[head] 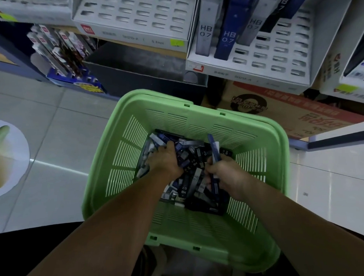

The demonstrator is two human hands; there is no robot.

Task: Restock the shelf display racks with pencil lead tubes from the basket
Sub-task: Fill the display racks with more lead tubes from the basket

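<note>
A green plastic basket point(197, 116) stands on the floor below me, its bottom covered with a pile of pencil lead tubes point(191, 164) in blue, grey and black, marked HB 0.7. My left hand point(164, 161) is down in the pile, fingers curled round some tubes. My right hand point(224, 175) grips a blue tube point(213, 149) that sticks up from its fist. Two white display racks sit on the shelf above: the left rack point(131, 17) with bare slots, the right rack point(277, 52) with several tubes point(225, 37) standing in its left rows.
A cardboard box point(289, 111) with red print lies under the right rack. A blue display of packaged pens point(64, 53) stands at the left on the floor. A dark bin point(137, 65) sits under the shelf behind the basket. Pale floor tiles surround the basket.
</note>
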